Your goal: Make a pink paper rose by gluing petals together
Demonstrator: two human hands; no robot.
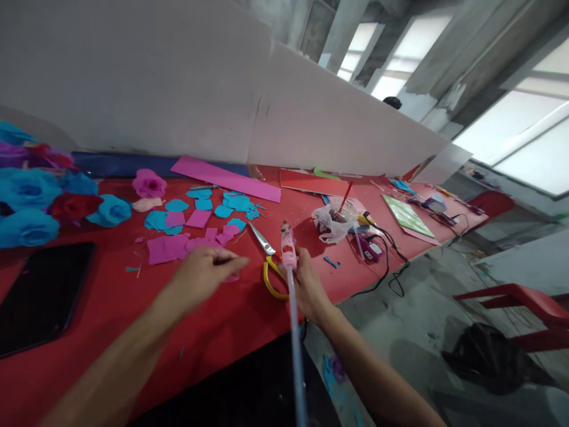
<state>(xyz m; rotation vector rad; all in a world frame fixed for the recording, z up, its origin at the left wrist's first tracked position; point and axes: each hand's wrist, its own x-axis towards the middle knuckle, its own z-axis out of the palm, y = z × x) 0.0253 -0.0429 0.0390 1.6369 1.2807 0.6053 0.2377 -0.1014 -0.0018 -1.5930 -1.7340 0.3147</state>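
Note:
My right hand (309,284) is wrapped round a pink glue gun (288,246) with a long clear glue stick (297,350) sticking out toward me. My left hand (208,270) is pinched shut on a small pink paper piece (231,277), just above the red table (133,332). Scissors with yellow handles (269,264) lie between my two hands. Cut pink and blue paper shapes (200,216) are scattered beyond my left hand.
Blue, red and pink paper flowers (40,201) are piled at the left. A black tablet (42,293) lies at the near left. A plastic bag (331,222), cables (391,261) and a green sheet (406,216) sit right. White boards (178,83) wall the back; red chair (520,299) stands right.

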